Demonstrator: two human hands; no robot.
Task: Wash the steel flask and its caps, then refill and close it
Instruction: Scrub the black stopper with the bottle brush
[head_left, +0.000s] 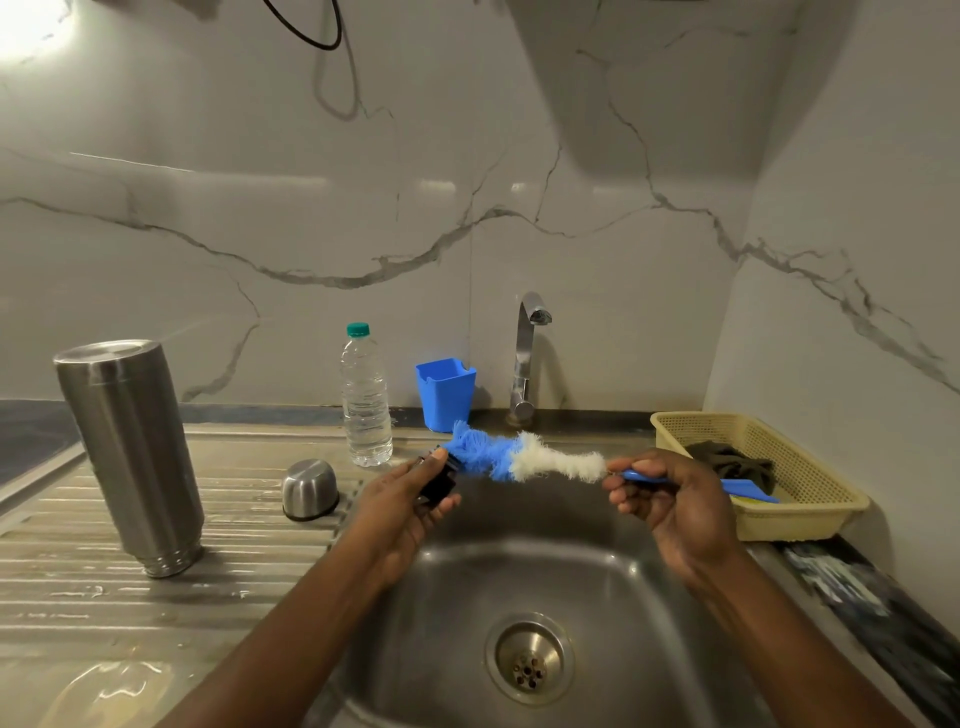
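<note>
**Entry: steel flask and caps, washing stage**

Step in hand (judged): scrubbing the inner cap. Refilling and closing are not yet begun.

1. Left hand (410, 499): fingers and thumb curled round a small black inner cap (439, 480), held above the back left corner of the sink (597, 571).
2. Right hand (670, 499): clenched round the blue handle of a bottle brush (519, 457). The bristles are blue at the tip and white toward the handle, and the blue tip touches the cap.
3. Steel flask (130, 452): stands mouth down on the ribbed drainboard (234, 571), toward its left edge, with the base uppermost and the threaded neck at the bottom. The body is brushed steel with no dent visible. It is judged washed and left to drain.
4. Steel outer cap (310, 488): dome up at the drainboard's right edge, just beside the basin and apart from the flask.
5. Water bottle (365, 400): clear plastic with a teal lid, at the drainboard's back edge. It is the likely refill source.
6. Tap (524, 353): at the sink's back edge, with no water seen running.
7. Blue cup (445, 392): between bottle and tap.
8. Basket (810, 514): right of the sink, holding a dark cloth (732, 462).

Next move (judged): rinsing the cap calls for the tap opened, so one hand must first be freed, most simply by laying the brush down
</note>
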